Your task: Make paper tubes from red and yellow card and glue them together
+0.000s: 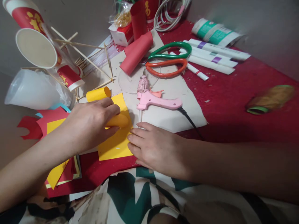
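Observation:
My left hand (93,119) grips a rolled yellow paper tube (122,120) between thumb and fingers, over a flat yellow paper sheet (114,147). My right hand (155,147) lies with its fingers stretched out, fingertips at the sheet's right edge. Just beyond those fingers lies a pink glue gun (156,101) with a clear glue stick coming out of its back end. Another yellow paper roll (97,94) sits behind my left hand. Red paper rolls (139,53) and scissors (168,67) with one green and one orange handle lie farther back.
Red-and-white paper cups (36,48) and a wooden stick frame (93,60) stand at the left, near a stack of translucent cups (37,88). Coloured paper scraps (56,119) lie below. White paper-wrapped packs (210,56) and a thread spool (271,99) are at the right.

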